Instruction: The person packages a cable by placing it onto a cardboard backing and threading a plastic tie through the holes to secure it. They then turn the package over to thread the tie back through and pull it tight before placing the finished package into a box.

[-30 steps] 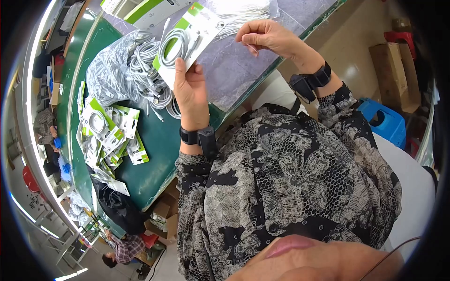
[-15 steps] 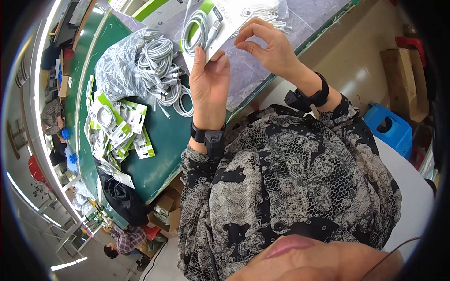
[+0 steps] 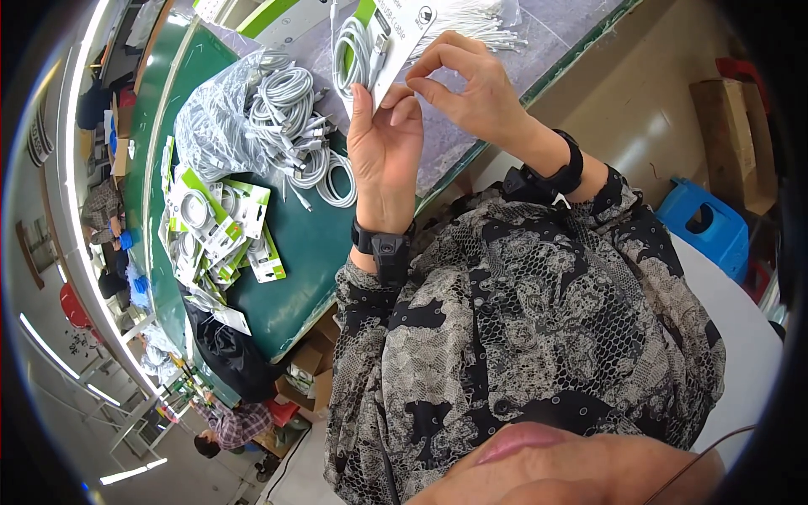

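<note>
My left hand (image 3: 387, 147) grips the lower edge of a white and green packaging card (image 3: 406, 52), thumb in front. A coiled grey USB cable (image 3: 350, 57) lies against the card's face, with its plug end beside the coil. My right hand (image 3: 473, 88) is just right of the card, thumb and forefinger pinched together close to its edge. Whatever may be between those fingertips is too small to make out. Beyond the right hand, a bundle of thin white ties (image 3: 484, 32) lies on the grey tabletop (image 3: 547, 42).
Loose coiled cables (image 3: 290, 114) spill from a clear plastic bag (image 3: 217, 118) on the green table (image 3: 286, 236). Nearer lies a heap of carded cables (image 3: 220, 223). A blue stool (image 3: 703, 227) and a cardboard box (image 3: 732, 147) stand at right. Another person (image 3: 240, 427) sits at far lower left.
My right hand has shifted slightly left, closer to the card. The card in my left hand has tilted and moved a little right. The view has shifted slightly.
</note>
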Action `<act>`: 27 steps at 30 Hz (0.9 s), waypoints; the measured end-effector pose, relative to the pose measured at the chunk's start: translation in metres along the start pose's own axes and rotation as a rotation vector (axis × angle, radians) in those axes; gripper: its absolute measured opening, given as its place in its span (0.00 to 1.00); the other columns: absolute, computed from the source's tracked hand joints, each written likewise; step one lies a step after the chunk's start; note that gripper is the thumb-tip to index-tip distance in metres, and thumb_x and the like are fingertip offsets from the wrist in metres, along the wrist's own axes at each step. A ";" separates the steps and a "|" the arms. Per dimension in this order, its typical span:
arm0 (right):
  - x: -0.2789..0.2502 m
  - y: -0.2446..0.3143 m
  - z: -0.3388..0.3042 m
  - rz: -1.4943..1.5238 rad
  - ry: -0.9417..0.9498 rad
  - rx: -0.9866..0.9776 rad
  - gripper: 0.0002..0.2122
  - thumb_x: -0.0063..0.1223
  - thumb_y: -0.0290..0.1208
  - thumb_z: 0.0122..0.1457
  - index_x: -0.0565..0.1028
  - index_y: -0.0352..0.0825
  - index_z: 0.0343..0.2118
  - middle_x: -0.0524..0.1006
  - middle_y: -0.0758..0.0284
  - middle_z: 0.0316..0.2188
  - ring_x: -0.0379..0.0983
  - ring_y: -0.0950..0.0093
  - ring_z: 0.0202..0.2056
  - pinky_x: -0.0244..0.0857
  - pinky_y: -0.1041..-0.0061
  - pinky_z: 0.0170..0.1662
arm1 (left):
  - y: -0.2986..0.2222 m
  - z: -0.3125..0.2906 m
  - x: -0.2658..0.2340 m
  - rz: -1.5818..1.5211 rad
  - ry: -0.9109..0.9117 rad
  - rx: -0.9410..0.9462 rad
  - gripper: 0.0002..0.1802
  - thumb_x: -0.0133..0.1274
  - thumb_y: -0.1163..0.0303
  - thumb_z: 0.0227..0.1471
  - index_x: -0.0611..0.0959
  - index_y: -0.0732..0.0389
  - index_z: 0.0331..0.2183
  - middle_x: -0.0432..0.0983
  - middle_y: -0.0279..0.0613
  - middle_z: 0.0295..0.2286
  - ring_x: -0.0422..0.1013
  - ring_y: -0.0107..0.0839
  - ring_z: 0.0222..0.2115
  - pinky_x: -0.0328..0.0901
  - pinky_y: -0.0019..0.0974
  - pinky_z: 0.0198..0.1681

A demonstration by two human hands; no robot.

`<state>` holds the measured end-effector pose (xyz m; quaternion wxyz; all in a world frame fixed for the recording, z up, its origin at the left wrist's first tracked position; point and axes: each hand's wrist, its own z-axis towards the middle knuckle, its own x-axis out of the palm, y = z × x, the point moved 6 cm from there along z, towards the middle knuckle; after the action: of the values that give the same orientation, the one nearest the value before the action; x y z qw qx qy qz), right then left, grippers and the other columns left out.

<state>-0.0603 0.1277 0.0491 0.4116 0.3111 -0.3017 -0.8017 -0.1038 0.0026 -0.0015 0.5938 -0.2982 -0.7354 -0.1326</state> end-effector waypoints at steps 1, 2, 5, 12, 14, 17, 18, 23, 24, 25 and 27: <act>0.000 0.001 0.000 0.007 0.000 -0.003 0.04 0.60 0.21 0.46 0.77 0.33 0.27 0.75 0.68 0.27 0.72 0.71 0.32 0.64 0.76 0.38 | 0.000 0.000 0.000 0.000 -0.001 0.001 0.17 0.55 0.66 0.54 0.74 0.62 0.44 0.73 0.37 0.38 0.60 0.25 0.27 0.58 0.25 0.25; 0.000 0.001 0.000 0.007 -0.001 -0.004 0.04 0.60 0.21 0.46 0.77 0.33 0.27 0.75 0.68 0.27 0.72 0.71 0.32 0.64 0.76 0.38 | 0.000 -0.001 0.000 0.001 -0.002 0.002 0.17 0.55 0.66 0.54 0.74 0.63 0.44 0.73 0.38 0.39 0.61 0.26 0.27 0.59 0.25 0.25; 0.002 -0.002 -0.004 -0.002 0.001 0.034 0.04 0.60 0.21 0.47 0.77 0.33 0.27 0.75 0.68 0.27 0.72 0.72 0.33 0.65 0.76 0.37 | 0.002 -0.001 -0.001 -0.006 0.005 -0.003 0.18 0.55 0.65 0.54 0.74 0.63 0.44 0.73 0.39 0.39 0.62 0.26 0.27 0.59 0.25 0.25; 0.003 -0.004 -0.008 0.062 -0.008 0.107 0.04 0.59 0.21 0.48 0.76 0.32 0.27 0.74 0.68 0.28 0.72 0.74 0.33 0.65 0.78 0.38 | 0.004 -0.003 0.001 0.005 0.033 -0.003 0.20 0.54 0.65 0.55 0.73 0.63 0.47 0.73 0.43 0.42 0.63 0.26 0.28 0.60 0.24 0.26; 0.003 -0.004 -0.008 0.077 -0.012 0.124 0.04 0.59 0.21 0.48 0.76 0.31 0.27 0.74 0.68 0.28 0.72 0.74 0.33 0.65 0.78 0.38 | 0.005 -0.003 0.001 0.015 0.034 0.005 0.20 0.53 0.64 0.55 0.72 0.63 0.47 0.72 0.43 0.42 0.63 0.26 0.28 0.60 0.24 0.26; 0.002 -0.002 -0.008 0.089 0.000 0.142 0.04 0.59 0.21 0.48 0.75 0.31 0.27 0.74 0.68 0.28 0.72 0.74 0.33 0.64 0.78 0.38 | 0.005 -0.004 0.002 0.026 0.034 0.011 0.21 0.53 0.63 0.55 0.72 0.63 0.48 0.73 0.43 0.41 0.64 0.25 0.28 0.60 0.24 0.26; 0.002 -0.002 -0.008 0.089 -0.001 0.141 0.04 0.59 0.21 0.48 0.75 0.31 0.27 0.74 0.68 0.28 0.72 0.74 0.33 0.64 0.78 0.38 | 0.005 -0.004 0.002 0.030 0.034 0.013 0.21 0.53 0.63 0.55 0.72 0.63 0.48 0.73 0.42 0.41 0.64 0.25 0.28 0.60 0.24 0.26; 0.002 -0.003 -0.009 0.108 0.008 0.160 0.04 0.58 0.21 0.48 0.75 0.31 0.28 0.73 0.68 0.28 0.71 0.75 0.33 0.64 0.79 0.39 | 0.008 -0.004 0.002 0.037 0.090 -0.020 0.22 0.53 0.62 0.56 0.72 0.62 0.49 0.73 0.40 0.40 0.64 0.23 0.28 0.59 0.23 0.26; 0.002 -0.003 -0.010 0.109 0.014 0.153 0.04 0.58 0.21 0.49 0.75 0.31 0.28 0.73 0.68 0.28 0.71 0.75 0.33 0.64 0.79 0.39 | 0.008 -0.005 0.002 0.038 0.089 -0.021 0.22 0.53 0.62 0.56 0.72 0.62 0.49 0.73 0.40 0.40 0.64 0.23 0.28 0.59 0.23 0.26; 0.003 -0.002 -0.010 0.109 0.020 0.146 0.04 0.58 0.21 0.49 0.75 0.31 0.28 0.73 0.68 0.29 0.71 0.75 0.34 0.64 0.79 0.40 | 0.008 -0.005 0.001 0.044 0.089 -0.016 0.22 0.53 0.62 0.56 0.71 0.62 0.49 0.73 0.39 0.39 0.64 0.23 0.28 0.59 0.23 0.26; 0.002 -0.004 -0.011 0.128 0.019 0.148 0.04 0.58 0.21 0.49 0.75 0.31 0.28 0.73 0.68 0.29 0.71 0.75 0.34 0.64 0.79 0.40 | 0.008 -0.005 0.001 0.056 0.088 -0.008 0.22 0.53 0.62 0.55 0.71 0.62 0.49 0.74 0.38 0.39 0.63 0.22 0.27 0.58 0.23 0.26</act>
<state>-0.0549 0.1250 0.0387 0.4408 0.3285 -0.3755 -0.7462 -0.0956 0.0064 -0.0008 0.6278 -0.3150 -0.6995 -0.1316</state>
